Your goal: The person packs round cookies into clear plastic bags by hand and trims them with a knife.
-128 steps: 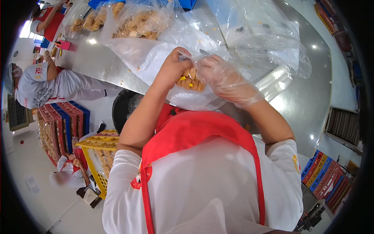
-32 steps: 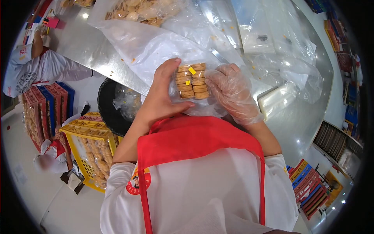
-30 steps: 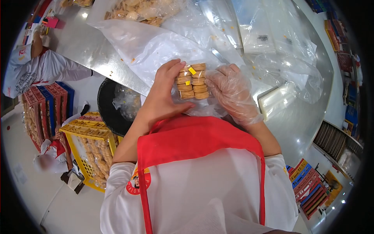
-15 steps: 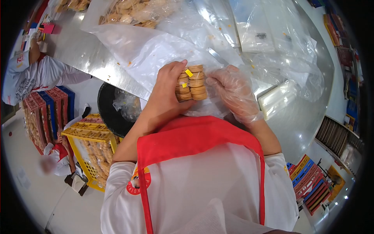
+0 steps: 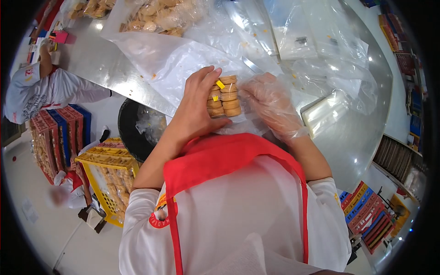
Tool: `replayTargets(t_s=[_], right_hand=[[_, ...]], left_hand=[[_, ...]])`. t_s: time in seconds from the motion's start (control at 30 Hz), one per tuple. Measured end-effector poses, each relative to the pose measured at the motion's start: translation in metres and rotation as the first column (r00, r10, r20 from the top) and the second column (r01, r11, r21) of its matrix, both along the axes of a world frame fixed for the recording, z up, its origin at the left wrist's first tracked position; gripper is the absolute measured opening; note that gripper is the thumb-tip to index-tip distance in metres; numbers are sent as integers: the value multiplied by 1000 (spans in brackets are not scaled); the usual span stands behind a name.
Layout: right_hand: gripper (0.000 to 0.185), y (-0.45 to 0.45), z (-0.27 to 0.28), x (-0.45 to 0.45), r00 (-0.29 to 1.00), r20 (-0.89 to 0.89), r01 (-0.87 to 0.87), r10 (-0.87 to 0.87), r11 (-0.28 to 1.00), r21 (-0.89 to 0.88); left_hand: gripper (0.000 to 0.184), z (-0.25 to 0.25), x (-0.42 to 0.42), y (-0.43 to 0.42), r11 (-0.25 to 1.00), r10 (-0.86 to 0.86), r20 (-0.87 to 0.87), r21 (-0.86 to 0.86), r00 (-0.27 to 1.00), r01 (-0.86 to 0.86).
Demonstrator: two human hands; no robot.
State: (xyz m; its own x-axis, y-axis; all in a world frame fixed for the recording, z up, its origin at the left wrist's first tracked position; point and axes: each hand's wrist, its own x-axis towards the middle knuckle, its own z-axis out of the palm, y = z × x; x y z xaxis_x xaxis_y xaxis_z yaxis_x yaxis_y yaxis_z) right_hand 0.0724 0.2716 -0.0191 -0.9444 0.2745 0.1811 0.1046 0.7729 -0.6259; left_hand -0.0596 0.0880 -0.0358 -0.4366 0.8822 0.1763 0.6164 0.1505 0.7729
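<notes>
A: What takes up the most room here?

B: The metal table [image 5: 341,153], with a pale plastic sheet [image 5: 156,50] spread over part of it. At the far side sits the large bag of round biscuits [image 5: 158,18], and to the right, near the gloved wrist, lies a stack of clear bags [image 5: 321,112].

A: And the hands?

B: The bare left hand [image 5: 195,103] curves in a wide C about the left side of the biscuit pack [image 5: 230,97], fingers by its upper edge, thumb along its lower one; it seems to have hold there. The gloved right hand [image 5: 270,103] is half curled just beside the pack's right side. Whether its fingertips pinch any wrapping, I can't tell.

A: Where exactly is the pack?

B: Between both hands, over the sheet, close in front of the red apron [image 5: 220,158]. Its biscuits stand in two columns.

A: How would you handle it?

B: Light, even pressure from the left; biscuits that thin probably crack if squeezed. I'd hold both columns square, and mind the metal blade [image 5: 250,64] lying just beyond the pack.

A: Smallest thing?

B: Two yellow labels [image 5: 220,85], best left unrubbed by the fingers.
</notes>
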Motion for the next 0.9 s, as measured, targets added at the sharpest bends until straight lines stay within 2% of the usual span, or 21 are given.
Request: replayTargets(t_s=[0.07, 0.17, 0.27, 0.37, 0.57, 0.67, 0.77, 0.9], right_hand=[[19, -2, 2, 0, 998, 59, -34, 32, 999, 31], [29, -10, -1, 0, 998, 12, 61, -64, 990, 130], [38, -7, -2, -4, 996, 34, 82, -85, 994, 75], [42, -5, 1, -6, 999, 7, 41, -41, 999, 12], [46, 2, 10, -6, 997, 25, -73, 76, 990, -120], [46, -2, 17, -8, 994, 44, -101, 105, 992, -72], [40, -11, 20, -11, 996, 35, -80, 80, 997, 0], [26, -17, 7, -16, 998, 24, -57, 54, 985, 163]], left_hand=[[105, 5, -2, 2, 1000, -25, 9, -5, 1000, 25], [82, -5, -7, 6, 995, 79, 164, 45, 983, -87], [59, -7, -14, 15, 999, 30, -113, -30, 993, -33], [51, -6, -17, 19, 994, 16, 9, -113, 1000, -15], [47, 2, -16, 15, 999, -22, 105, -34, 994, 25], [44, -2, -16, 11, 999, -35, 3, 3, 999, 35], [41, -10, -13, 9, 998, -17, -12, 56, 1000, 17], [37, -16, -10, 7, 996, 17, -92, 92, 996, -8]])
